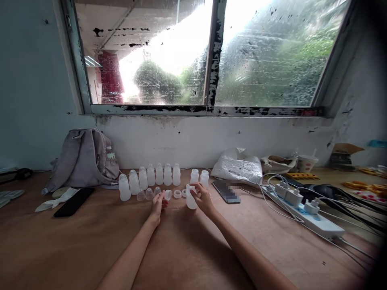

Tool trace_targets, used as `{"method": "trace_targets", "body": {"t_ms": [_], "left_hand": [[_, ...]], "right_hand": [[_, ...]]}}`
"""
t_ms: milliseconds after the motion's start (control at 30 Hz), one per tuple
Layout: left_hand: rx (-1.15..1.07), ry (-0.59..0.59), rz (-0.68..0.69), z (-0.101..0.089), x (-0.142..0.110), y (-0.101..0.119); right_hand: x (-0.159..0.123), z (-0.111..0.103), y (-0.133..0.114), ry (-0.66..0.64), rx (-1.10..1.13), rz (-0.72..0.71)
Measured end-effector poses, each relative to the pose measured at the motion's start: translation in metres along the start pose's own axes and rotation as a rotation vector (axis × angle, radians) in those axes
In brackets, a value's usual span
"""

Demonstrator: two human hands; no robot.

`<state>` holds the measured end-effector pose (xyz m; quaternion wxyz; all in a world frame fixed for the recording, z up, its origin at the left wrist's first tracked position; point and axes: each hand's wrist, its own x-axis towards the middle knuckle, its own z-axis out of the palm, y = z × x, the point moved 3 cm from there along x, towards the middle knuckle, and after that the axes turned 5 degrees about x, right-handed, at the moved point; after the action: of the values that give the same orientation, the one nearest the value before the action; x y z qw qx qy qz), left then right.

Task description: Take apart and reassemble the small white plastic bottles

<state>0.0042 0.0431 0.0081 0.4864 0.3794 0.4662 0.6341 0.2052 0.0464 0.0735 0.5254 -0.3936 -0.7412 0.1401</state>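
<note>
My right hand point(202, 198) is closed around the top of a frosted white baby bottle point(190, 202), which stands upright on the table without a cap. Between the fingers of my left hand point(157, 204) is a small white bottle collar point(168, 195), held just left of that bottle. Two more uncapped bottles point(204, 178) stand behind my right hand. White rings point(177, 194) lie between my hands. Clear dome caps point(140, 195) sit in a short row beside my left hand. Behind them, several capped bottles point(159, 175) form a curved row.
A grey backpack point(87, 157) leans against the wall at the left, with a black phone point(74, 202) before it. Another phone point(226, 191) lies right of the bottles, near a silvery bag point(238, 166). A power strip point(320, 223) with loose cables occupies the right side.
</note>
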Motion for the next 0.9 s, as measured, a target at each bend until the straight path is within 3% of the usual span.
{"method": "trace_targets", "body": {"t_ms": [200, 367, 600, 900], "left_hand": [[0.023, 0.001, -0.013, 0.0, -0.001, 0.001], [0.017, 0.013, -0.006, 0.001, -0.003, 0.004], [0.061, -0.034, 0.018, 0.003, -0.005, 0.007], [0.141, -0.063, 0.055, 0.007, -0.007, 0.01]], "right_hand": [[-0.011, 0.004, 0.016, -0.05, 0.051, 0.07], [-0.027, 0.024, 0.025, -0.146, 0.016, 0.121], [-0.032, 0.042, -0.003, -0.193, -0.343, -0.185], [-0.031, 0.038, -0.005, -0.166, -0.418, -0.206]]}}
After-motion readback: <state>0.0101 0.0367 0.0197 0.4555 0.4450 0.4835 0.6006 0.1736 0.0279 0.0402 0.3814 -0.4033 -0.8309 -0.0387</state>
